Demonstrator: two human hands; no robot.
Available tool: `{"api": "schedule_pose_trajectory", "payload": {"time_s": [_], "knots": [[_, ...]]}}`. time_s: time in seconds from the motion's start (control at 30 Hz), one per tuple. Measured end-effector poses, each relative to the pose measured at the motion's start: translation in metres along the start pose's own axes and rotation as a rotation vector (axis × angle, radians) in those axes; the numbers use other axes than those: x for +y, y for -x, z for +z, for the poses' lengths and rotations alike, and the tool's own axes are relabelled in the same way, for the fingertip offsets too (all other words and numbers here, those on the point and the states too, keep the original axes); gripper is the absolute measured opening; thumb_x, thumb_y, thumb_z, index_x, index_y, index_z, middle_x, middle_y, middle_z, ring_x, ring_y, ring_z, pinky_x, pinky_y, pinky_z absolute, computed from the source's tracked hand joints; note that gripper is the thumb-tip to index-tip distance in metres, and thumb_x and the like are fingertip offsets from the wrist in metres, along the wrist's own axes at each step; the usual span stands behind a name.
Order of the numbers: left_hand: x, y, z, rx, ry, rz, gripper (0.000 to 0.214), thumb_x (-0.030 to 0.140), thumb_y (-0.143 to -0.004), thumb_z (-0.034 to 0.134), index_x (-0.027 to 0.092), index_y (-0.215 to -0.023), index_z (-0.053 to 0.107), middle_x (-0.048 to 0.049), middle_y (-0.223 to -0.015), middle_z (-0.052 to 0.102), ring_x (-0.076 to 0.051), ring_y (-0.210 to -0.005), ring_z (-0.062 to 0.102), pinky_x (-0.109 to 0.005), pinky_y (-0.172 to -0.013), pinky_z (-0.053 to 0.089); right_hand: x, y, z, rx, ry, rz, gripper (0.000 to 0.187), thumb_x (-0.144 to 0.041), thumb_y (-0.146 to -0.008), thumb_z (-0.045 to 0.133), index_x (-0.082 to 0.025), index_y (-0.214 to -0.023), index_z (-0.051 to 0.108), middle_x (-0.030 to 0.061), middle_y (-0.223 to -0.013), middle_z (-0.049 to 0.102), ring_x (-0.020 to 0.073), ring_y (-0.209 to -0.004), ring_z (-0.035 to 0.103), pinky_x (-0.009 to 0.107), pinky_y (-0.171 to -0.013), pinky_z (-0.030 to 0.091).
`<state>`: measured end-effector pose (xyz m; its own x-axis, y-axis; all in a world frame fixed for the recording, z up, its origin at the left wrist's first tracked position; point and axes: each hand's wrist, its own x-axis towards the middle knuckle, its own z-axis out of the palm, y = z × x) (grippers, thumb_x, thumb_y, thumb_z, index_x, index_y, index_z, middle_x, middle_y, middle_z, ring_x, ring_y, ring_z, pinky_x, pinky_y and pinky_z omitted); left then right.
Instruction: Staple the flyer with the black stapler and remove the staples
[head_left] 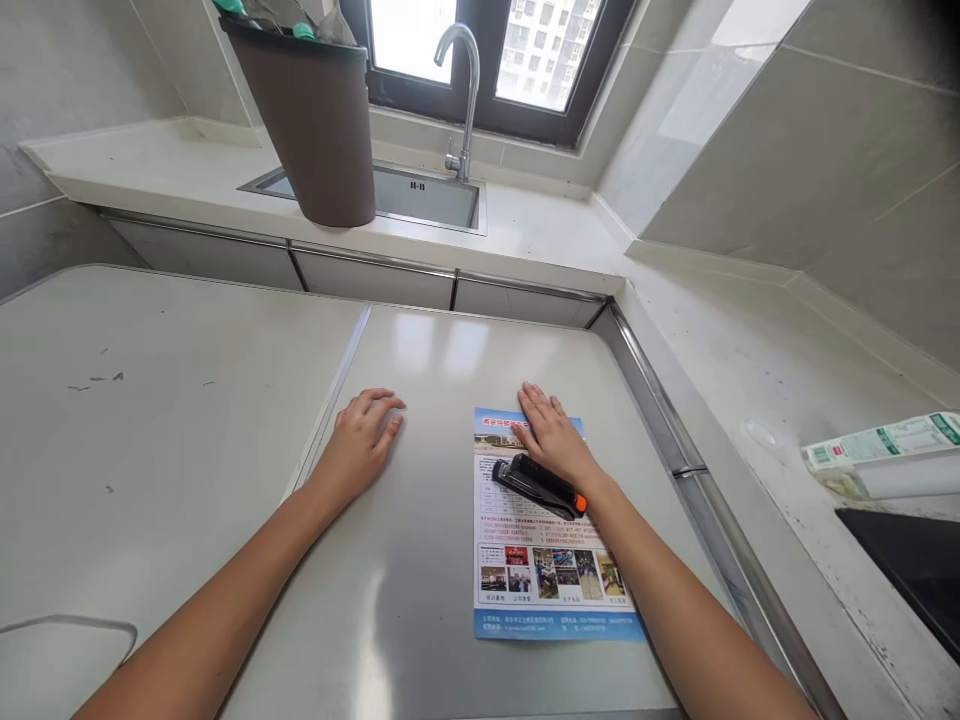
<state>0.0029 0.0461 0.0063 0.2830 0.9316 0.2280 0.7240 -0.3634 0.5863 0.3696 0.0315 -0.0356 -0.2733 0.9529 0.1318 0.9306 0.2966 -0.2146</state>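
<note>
My left hand (365,437) rests on the pale tabletop (420,560), fingers loosely curved and apart, with nothing in it. Flat across the upper right part of a printed flyer (517,625) lies my right hand (551,432), its fingers stretched past the top edge of the sheet. A black stapler (536,487) with an orange end sits on the flyer, right beside my right palm and wrist. The flyer has blue bands at top and bottom, red and black print, and a row of small photos. My right hand and forearm cover part of its right side.
Beyond the table runs a white counter (536,215) with a sink (427,197) and a chrome faucet (469,100). A brown bin (322,130) stands by the sink. On the right counter are a green-and-white package (885,445) and a black panel (911,565).
</note>
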Motion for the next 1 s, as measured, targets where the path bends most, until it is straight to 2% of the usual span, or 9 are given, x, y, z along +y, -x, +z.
{"api": "schedule_pose_trajectory", "payload": {"time_s": [0.17, 0.37, 0.47, 0.57, 0.67, 0.77, 0.83, 0.9, 1.0], "knots": [[-0.006, -0.005, -0.013, 0.227, 0.071, -0.099, 0.034, 0.042, -0.106, 0.043, 0.022, -0.113, 0.069, -0.0113, -0.123, 0.063, -0.029, -0.120, 0.062, -0.048, -0.108, 0.048, -0.061, -0.051, 0.015, -0.064, -0.018, -0.073, 0.075, -0.049, -0.109, 0.036, -0.005, -0.169, 0.024, 0.0188, -0.176, 0.019, 0.0306, -0.166, 0.017, 0.058, -0.134, 0.014], [-0.031, -0.013, -0.024, 0.277, 0.026, -0.179, 0.033, 0.039, -0.104, 0.043, 0.020, -0.109, 0.070, -0.0129, -0.117, 0.064, -0.031, -0.119, 0.061, -0.049, -0.110, 0.047, -0.154, -0.129, 0.040, -0.027, -0.106, -0.147, 0.074, -0.047, -0.111, 0.040, 0.001, -0.165, 0.025, 0.0216, -0.175, 0.020, 0.0316, -0.165, 0.018, 0.058, -0.134, 0.012], [-0.043, -0.016, -0.028, 0.291, -0.023, -0.209, 0.032, 0.037, -0.103, 0.043, 0.020, -0.108, 0.069, -0.0139, -0.116, 0.065, -0.032, -0.119, 0.061, -0.051, -0.111, 0.047, -0.180, -0.147, 0.047, -0.013, -0.108, -0.142, 0.069, -0.047, -0.112, 0.042, -0.005, -0.165, 0.030, 0.0185, -0.175, 0.024, 0.0302, -0.165, 0.020, 0.058, -0.133, 0.015], [-0.051, -0.017, -0.028, 0.304, -0.058, -0.242, 0.030, 0.036, -0.102, 0.043, 0.021, -0.108, 0.068, -0.0141, -0.116, 0.065, -0.033, -0.118, 0.061, -0.053, -0.111, 0.048, -0.190, -0.153, 0.047, 0.001, -0.107, -0.143, 0.068, -0.049, -0.111, 0.046, -0.007, -0.163, 0.033, 0.0180, -0.174, 0.028, 0.0309, -0.163, 0.024, 0.058, -0.132, 0.020], [-0.054, -0.017, -0.026, 0.295, -0.066, -0.251, 0.031, 0.036, -0.102, 0.042, 0.022, -0.110, 0.069, -0.0142, -0.118, 0.065, -0.033, -0.119, 0.061, -0.053, -0.111, 0.048, -0.189, -0.151, 0.037, 0.050, -0.105, -0.136, 0.070, -0.054, -0.111, 0.044, -0.008, -0.163, 0.032, 0.0149, -0.174, 0.032, 0.0274, -0.161, 0.029, 0.051, -0.131, 0.025], [-0.054, -0.016, -0.024, 0.261, -0.099, -0.262, 0.032, 0.033, -0.102, 0.042, 0.021, -0.110, 0.070, -0.0145, -0.120, 0.064, -0.034, -0.119, 0.061, -0.055, -0.111, 0.047, -0.169, -0.143, 0.020, 0.111, -0.090, -0.046, 0.052, -0.046, -0.115, 0.035, -0.015, -0.153, 0.051, 0.0095, -0.158, 0.057, 0.0190, -0.143, 0.052, 0.034, -0.119, 0.041], [-0.054, -0.015, -0.023, 0.233, -0.139, -0.267, 0.032, 0.032, -0.101, 0.043, 0.022, -0.109, 0.072, -0.0144, -0.121, 0.063, -0.035, -0.119, 0.061, -0.056, -0.111, 0.047, -0.141, -0.133, 0.007, 0.106, -0.057, 0.061, 0.045, -0.036, -0.114, 0.033, -0.017, -0.122, 0.073, 0.0081, -0.122, 0.077, 0.0172, -0.110, 0.068, 0.026, -0.094, 0.050], [-0.053, -0.014, -0.023, 0.216, -0.169, -0.263, 0.031, 0.031, -0.101, 0.045, 0.022, -0.108, 0.073, -0.0141, -0.122, 0.063, -0.035, -0.118, 0.061, -0.056, -0.110, 0.047, -0.101, -0.117, -0.005, 0.074, 0.000, 0.187, 0.042, -0.033, -0.109, 0.042, -0.017, -0.093, 0.078, 0.0086, -0.090, 0.079, 0.0191, -0.081, 0.069, 0.027, -0.074, 0.048], [-0.052, -0.013, -0.023, 0.203, -0.184, -0.253, 0.029, 0.031, -0.102, 0.046, 0.022, -0.108, 0.073, -0.0144, -0.123, 0.064, -0.036, -0.118, 0.061, -0.057, -0.108, 0.047, -0.035, -0.085, -0.024, 0.055, 0.102, 0.365, 0.039, -0.031, -0.101, 0.051, -0.016, -0.078, 0.078, 0.0135, -0.080, 0.076, 0.0228, -0.074, 0.068, 0.029, -0.067, 0.041]]}}
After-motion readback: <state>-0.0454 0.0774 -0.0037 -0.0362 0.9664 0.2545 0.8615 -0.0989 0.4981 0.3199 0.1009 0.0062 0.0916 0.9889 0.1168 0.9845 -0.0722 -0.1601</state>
